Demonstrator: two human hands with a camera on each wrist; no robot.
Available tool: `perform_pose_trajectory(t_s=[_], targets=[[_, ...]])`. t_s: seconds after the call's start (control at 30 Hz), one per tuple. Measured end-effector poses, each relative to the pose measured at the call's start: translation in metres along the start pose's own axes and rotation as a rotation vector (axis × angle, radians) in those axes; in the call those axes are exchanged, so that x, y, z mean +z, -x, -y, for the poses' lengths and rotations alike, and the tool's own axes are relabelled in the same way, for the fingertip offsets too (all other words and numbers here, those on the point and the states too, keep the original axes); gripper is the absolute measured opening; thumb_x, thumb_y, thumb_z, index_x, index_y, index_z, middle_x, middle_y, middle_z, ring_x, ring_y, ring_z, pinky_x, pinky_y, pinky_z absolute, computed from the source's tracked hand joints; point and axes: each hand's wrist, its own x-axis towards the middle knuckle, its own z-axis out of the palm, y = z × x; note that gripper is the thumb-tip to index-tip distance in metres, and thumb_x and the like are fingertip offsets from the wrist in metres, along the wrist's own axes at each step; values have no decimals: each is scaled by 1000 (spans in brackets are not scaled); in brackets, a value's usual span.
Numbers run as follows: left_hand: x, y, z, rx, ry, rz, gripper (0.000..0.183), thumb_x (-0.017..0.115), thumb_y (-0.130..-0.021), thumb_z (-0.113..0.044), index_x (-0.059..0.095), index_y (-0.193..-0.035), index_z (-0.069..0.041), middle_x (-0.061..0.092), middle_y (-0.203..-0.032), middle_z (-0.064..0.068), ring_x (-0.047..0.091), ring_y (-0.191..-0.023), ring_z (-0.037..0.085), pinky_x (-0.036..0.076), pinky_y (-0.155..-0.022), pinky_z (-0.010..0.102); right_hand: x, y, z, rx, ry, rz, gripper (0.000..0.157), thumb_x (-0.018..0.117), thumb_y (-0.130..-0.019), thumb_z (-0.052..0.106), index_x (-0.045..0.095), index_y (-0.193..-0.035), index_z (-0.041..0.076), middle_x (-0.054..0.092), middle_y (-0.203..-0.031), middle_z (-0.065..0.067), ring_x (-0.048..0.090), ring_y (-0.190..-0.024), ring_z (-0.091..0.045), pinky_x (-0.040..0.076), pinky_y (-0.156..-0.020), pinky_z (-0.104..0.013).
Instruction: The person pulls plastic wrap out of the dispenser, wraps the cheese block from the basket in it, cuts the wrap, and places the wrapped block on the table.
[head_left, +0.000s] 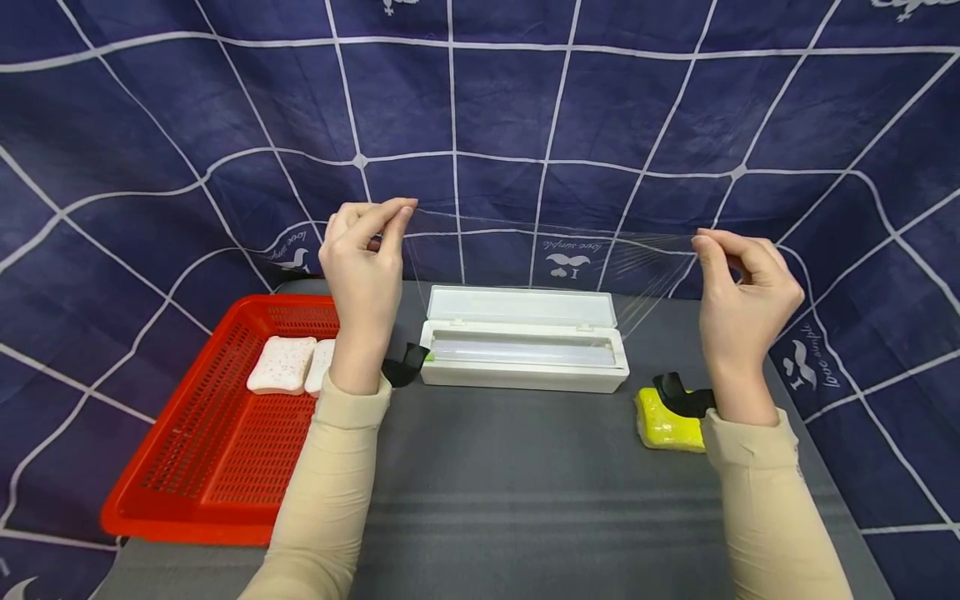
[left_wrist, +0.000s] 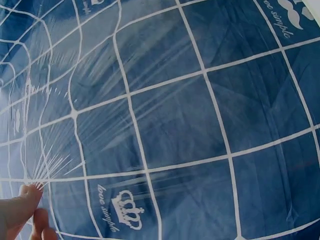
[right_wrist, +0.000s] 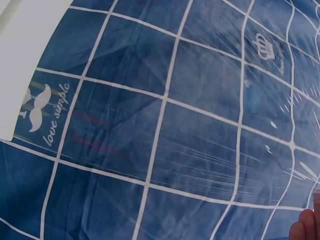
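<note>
A sheet of clear plastic wrap [head_left: 645,262] is stretched taut up from a white dispenser box [head_left: 522,377], whose lid stands raised and whose roll [head_left: 525,353] shows inside. Its upper left corner is pinched between thumb and forefinger of my left hand [head_left: 367,271]. Opposite, my right hand [head_left: 746,292] pinches the upper right corner, where creases fan out from the fingertips. In the left wrist view, the wrap [left_wrist: 65,150] gathers in fine folds at the left fingers [left_wrist: 22,202]. Only a few right fingers [right_wrist: 305,225] show at the lower corner of the right wrist view.
On the left of the grey table [head_left: 540,517] sits a red basket [head_left: 191,532] holding white bread-like slices [head_left: 281,365], partly hidden by my left arm. A yellow block in shiny film [head_left: 667,422] lies beside my right wrist. A dark blue checked cloth [head_left: 495,100] hangs behind the table.
</note>
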Motion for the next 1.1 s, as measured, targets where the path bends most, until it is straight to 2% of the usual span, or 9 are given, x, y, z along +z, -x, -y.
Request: perform_pose_trajectory(t_s=[0.17,0.33,0.43,0.57,0.77,0.8,0.83,1.0,1.1], targets=[[-9,10,-4,-9,14,-2,13,72,-91,-22,81,-94,-14,60,-73,14,53,-71,17,33,-63,15,-10,9,10,-6,50,18,14,76,-86,9,77,-91,-5,49,-74,29,48,-75,10,38,-72,-13],[-23,28,-7,-44,108,59,16,69,-93,-20,79,-100,-10,66,-63,11,54,-55,-1,43,-55,10,-29,22,8,40,-15,78,17,75,-87,8,75,-94,-7,58,-67,25,53,-59,8,40,-58,-9],[-31,41,-9,-98,179,101,17,67,-95,-19,78,-103,-8,68,-63,13,59,-54,-2,48,-53,13,-40,33,6,74,-76,128,19,73,-88,7,74,-97,-9,64,-64,20,58,-51,4,46,-55,-9],[-41,60,-9,-157,280,139,16,65,-95,-13,76,-103,-4,71,-67,14,64,-57,1,50,-54,15,-56,52,10,129,-98,222,15,68,-90,2,71,-99,-10,70,-67,16,64,-52,0,51,-56,-12],[-64,88,-11,-125,441,303,12,65,-89,7,71,-99,9,74,-83,-10,69,-72,3,56,-67,19,-84,86,19,281,-378,344,7,62,-88,-14,66,-94,-17,75,-74,-1,71,-60,-12,55,-58,-18],[-68,93,-12,-107,446,325,12,66,-87,9,71,-99,9,73,-86,-10,70,-75,3,57,-70,19,-88,91,18,300,-468,355,8,60,-87,-18,64,-93,-18,75,-75,-6,71,-62,-14,56,-59,-20],[-72,98,-11,-79,445,335,13,66,-86,12,71,-97,8,74,-87,-6,70,-78,4,57,-73,19,-92,95,17,304,-505,372,9,57,-87,-19,64,-93,-18,75,-77,-8,72,-65,-16,57,-61,-21],[-91,126,-4,30,523,351,17,64,-84,16,72,-94,5,73,-89,6,70,-83,7,56,-77,17,-109,111,0,226,-921,430,29,29,-95,-23,58,-94,-27,72,-84,-24,73,-74,-27,58,-66,-28],[-100,146,4,34,562,354,23,58,-85,19,72,-90,2,72,-86,6,68,-80,9,55,-74,17,-120,122,-8,282,-937,422,44,20,-100,-16,62,-90,-22,72,-79,-21,72,-68,-25,57,-63,-27]])
